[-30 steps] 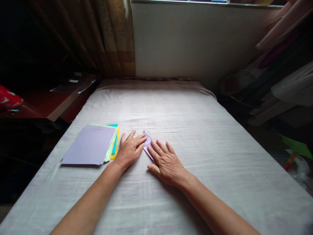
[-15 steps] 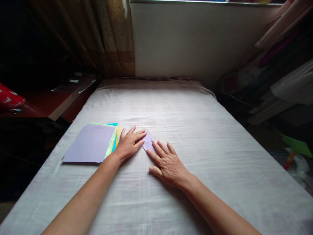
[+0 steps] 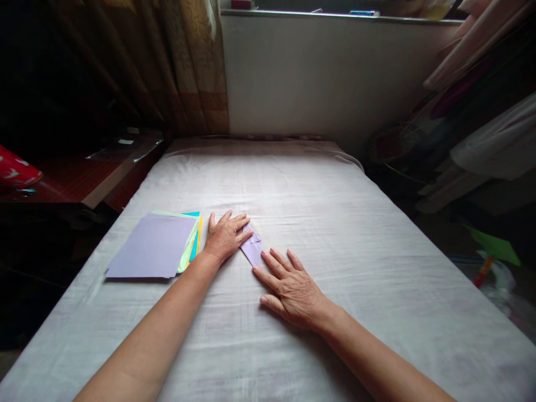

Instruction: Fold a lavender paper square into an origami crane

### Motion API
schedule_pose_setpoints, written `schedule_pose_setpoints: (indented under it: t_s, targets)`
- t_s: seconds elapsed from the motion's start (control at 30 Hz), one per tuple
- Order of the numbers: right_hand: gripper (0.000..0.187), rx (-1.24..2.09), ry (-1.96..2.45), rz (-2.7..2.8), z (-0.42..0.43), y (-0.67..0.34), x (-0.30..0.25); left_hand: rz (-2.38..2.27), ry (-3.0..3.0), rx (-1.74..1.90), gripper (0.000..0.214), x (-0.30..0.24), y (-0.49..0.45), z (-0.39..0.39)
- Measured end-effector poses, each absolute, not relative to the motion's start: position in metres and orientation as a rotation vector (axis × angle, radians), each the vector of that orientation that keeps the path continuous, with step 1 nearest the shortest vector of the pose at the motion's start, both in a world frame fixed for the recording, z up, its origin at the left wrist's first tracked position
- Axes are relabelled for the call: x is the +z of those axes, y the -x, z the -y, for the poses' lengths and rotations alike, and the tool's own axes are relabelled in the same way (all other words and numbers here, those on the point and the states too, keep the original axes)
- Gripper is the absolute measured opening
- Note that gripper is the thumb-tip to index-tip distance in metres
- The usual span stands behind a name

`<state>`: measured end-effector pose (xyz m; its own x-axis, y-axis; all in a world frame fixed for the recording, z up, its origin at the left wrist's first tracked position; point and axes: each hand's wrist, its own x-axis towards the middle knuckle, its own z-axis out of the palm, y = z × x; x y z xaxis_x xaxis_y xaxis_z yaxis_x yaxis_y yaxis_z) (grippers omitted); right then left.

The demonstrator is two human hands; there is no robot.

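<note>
A small folded piece of purple paper lies flat on the pale cloth between my hands. My left hand rests palm down with fingers spread, its fingertips and thumb pressing on the paper's upper left part. Just off the lower right side of the paper, my right hand lies flat with its fingers apart; the index fingertip is at the paper's lower corner. Left of my left hand sits a stack of coloured paper sheets, purple on top, with green, blue and yellow edges showing.
A pale checked cloth covers the bed-like surface. To the left stands a reddish wooden table with a clear plastic sleeve and a red item. A curtain hangs behind; clothes hang at right.
My right hand has slid down and to the right, off most of the folded paper, so more of it shows. The left hand has shifted slightly up and right. The view tilted a little.
</note>
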<state>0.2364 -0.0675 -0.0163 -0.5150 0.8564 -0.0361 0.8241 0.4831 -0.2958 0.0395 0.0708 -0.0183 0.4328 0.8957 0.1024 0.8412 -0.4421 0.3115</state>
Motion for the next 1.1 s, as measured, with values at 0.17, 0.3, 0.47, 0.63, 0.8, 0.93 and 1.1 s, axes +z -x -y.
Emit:
schedule_pose_setpoints:
  t_s: [0.17, 0.3, 0.47, 0.63, 0.8, 0.93, 1.1]
  targets:
    - [0.056, 0.406, 1.471, 2.556, 0.072, -0.238, -0.016, -1.527, -2.474, 0.395, 0.038, -0.019, -0.040, -0.071]
    - [0.062, 0.286, 1.516, 2.473, 0.058, -0.230, -0.011, -1.505, -2.512, 0.400, 0.037, -0.018, -0.041, -0.070]
    - [0.069, 0.288, 1.553, 2.504, 0.032, -0.221, -0.004, -1.501, -2.570, 0.438, 0.039, -0.017, -0.041, -0.066]
    - [0.061, 0.312, 1.572, 2.492, 0.029, -0.222, -0.009, -1.277, -2.669, 0.335, 0.035, -0.017, -0.025, -0.065]
    - [0.055, 0.283, 1.524, 2.551, 0.025, -0.232, -0.005, -1.117, -2.757, 0.249, 0.038, -0.009, -0.013, -0.069]
    - [0.054, 0.100, 1.583, 2.489, 0.021, -0.245, -0.004, -1.048, -2.855, 0.242, 0.038, -0.001, -0.015, -0.066]
    - [0.048, 0.029, 1.600, 2.355, 0.023, -0.253, -0.015, -1.051, -2.988, 0.358, 0.028, -0.002, -0.022, -0.058]
